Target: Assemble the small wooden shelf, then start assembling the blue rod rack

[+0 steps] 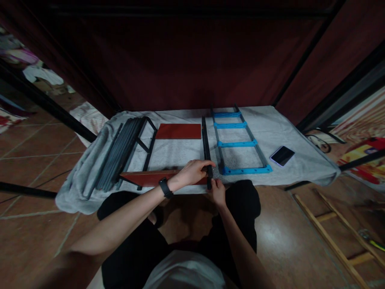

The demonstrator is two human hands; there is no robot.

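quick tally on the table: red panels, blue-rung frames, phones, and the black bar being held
red panels: 2
blue-rung frame: 1
phone: 1
black bar: 1
total: 5

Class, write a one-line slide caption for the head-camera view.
Left hand and right hand hold the near end of a black rail, beside a red panel, on a cloth-covered table.

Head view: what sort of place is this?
Probably a home room, not a workshop: terracotta floor tiles, cloth-draped table, clothes piled far left. The left hand and right hand grip a black rail.
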